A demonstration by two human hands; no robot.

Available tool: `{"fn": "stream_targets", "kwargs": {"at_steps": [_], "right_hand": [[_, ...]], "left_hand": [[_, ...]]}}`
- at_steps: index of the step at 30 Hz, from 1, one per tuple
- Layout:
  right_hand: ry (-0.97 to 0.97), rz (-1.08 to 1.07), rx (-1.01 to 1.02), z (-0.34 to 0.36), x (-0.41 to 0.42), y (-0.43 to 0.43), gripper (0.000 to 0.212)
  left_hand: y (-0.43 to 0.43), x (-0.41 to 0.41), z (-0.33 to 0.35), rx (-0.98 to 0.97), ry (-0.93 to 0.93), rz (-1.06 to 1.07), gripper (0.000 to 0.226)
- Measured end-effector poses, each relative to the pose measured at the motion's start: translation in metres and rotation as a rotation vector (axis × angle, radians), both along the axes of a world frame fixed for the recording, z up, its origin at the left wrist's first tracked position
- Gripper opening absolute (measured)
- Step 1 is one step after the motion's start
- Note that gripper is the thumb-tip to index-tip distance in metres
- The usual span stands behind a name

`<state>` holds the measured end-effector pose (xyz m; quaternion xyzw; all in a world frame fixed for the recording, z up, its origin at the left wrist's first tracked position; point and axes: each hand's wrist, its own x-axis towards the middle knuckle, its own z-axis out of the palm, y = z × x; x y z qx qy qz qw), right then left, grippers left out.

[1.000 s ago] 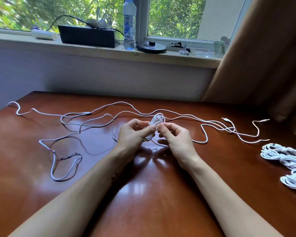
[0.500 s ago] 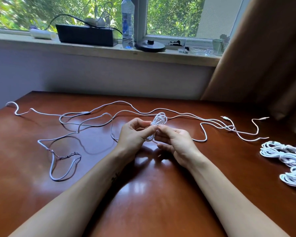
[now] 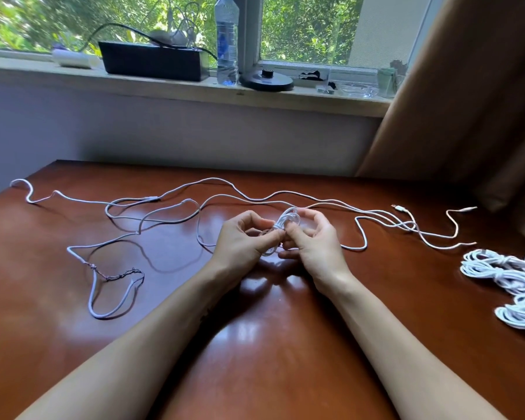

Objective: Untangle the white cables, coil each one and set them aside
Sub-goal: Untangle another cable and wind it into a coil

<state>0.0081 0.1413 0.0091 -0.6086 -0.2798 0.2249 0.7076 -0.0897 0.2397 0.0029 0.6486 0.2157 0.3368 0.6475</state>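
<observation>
A small coil of white cable (image 3: 288,222) sits between my hands above the middle of the brown table (image 3: 270,344). My left hand (image 3: 245,241) pinches the coil's lower part between thumb and forefinger. My right hand (image 3: 314,239) pinches the cable beside it, its fingers curled around the coil's right side. Long loose white cables (image 3: 170,204) trail from the coil across the table to the left and right. Two plug ends (image 3: 402,208) lie at the right.
Finished white coils (image 3: 503,269) lie at the table's right edge. A worn, frayed stretch of cable (image 3: 115,275) loops at the left. The windowsill holds a black box (image 3: 152,60), a water bottle (image 3: 227,40) and a round black base (image 3: 265,80). A brown curtain (image 3: 473,86) hangs at right.
My right hand has turned and opened its fingers around the coil's right side. The coil has stayed between both hands. The view shifted slightly.
</observation>
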Motion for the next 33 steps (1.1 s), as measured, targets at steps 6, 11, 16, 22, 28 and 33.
{"fn": "stream_targets", "kwargs": {"at_steps": [6,11,16,22,28,33], "right_hand": [[-0.097,0.014,-0.012,-0.004,0.003,0.001,0.017],[-0.097,-0.015,-0.022,-0.007,0.004,0.001,0.029],[-0.098,0.013,-0.029,-0.005,0.004,0.0,0.02],[-0.215,0.05,-0.095,-0.005,0.005,-0.002,0.015],[-0.304,0.061,-0.172,-0.004,0.011,-0.004,0.012],[-0.288,0.033,-0.168,0.0,0.015,-0.003,0.023]], "left_hand": [[0.004,-0.003,-0.001,0.059,0.009,-0.021,0.023],[0.006,-0.001,-0.004,0.216,0.06,0.002,0.025],[0.003,-0.002,-0.002,0.265,0.097,0.031,0.013],[0.007,0.002,-0.005,0.374,0.121,0.129,0.01],[0.016,0.001,-0.009,0.374,0.113,0.112,0.01],[0.016,-0.001,-0.007,0.45,0.1,0.057,0.009]]}}
